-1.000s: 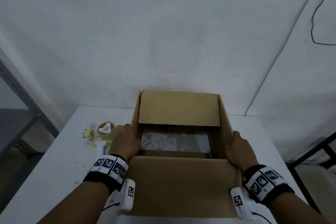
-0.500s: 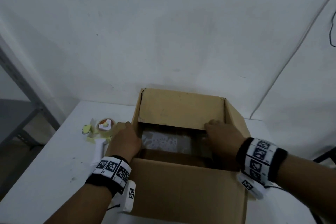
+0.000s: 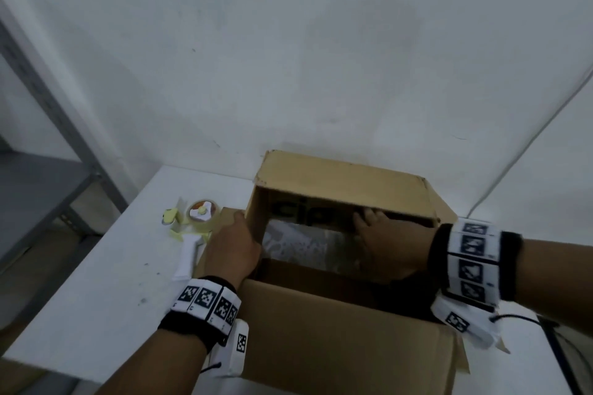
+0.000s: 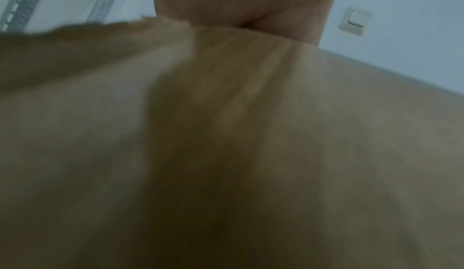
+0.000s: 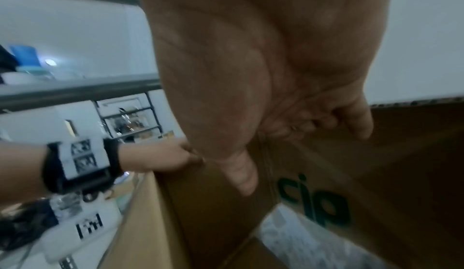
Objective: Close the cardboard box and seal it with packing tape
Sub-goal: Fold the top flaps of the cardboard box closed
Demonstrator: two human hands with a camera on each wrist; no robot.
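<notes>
A brown cardboard box [image 3: 337, 346] stands open on the white table [image 3: 106, 292]. Its far flap [image 3: 346, 183] tilts up over the opening, green print showing on its underside [image 5: 323, 203]. My right hand [image 3: 382, 240] reaches under that flap, fingers [image 5: 351, 120] curled against its printed face just below the edge. My left hand [image 3: 231, 250] grips the box's left edge where the side flap [image 3: 226, 213] folds outward; its fingers pinch the cardboard [image 5: 173, 158]. A packing tape dispenser [image 3: 199, 221] lies left of the box. Something pale and patterned [image 3: 295, 244] lies inside.
A white wall rises right behind the box. A grey metal shelf frame [image 3: 48, 170] stands at the left of the table. A white cable [image 3: 526, 154] runs down the wall on the right. The near flap hangs toward me over the table's front edge.
My right hand left the box's right wall and went under the far flap, which has swung upward over the opening. My left hand stayed at the left edge.
</notes>
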